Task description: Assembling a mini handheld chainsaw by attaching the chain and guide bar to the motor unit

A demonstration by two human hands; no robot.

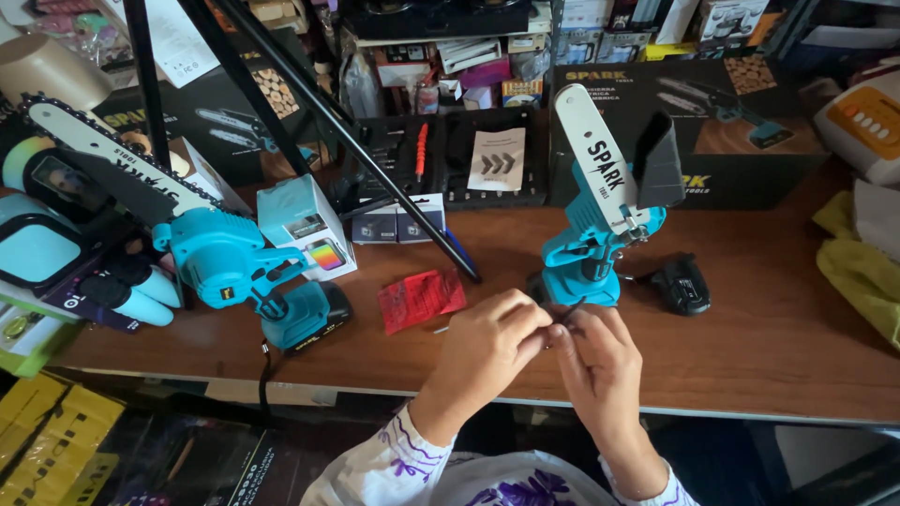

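Teal mini chainsaw (600, 225), red packet (421, 298), brown wooden table (769, 337).

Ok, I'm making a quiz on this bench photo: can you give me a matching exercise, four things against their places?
Things:
1. Red packet
2. Black battery
3. Battery-fitted saw
4. Batteryless saw

Places:
A. standing just beyond the hands
B. lying at left
C. right of the batteryless saw
D. flat on the table, left of the hands

Pairs: 1-D, 2-C, 3-B, 4-A
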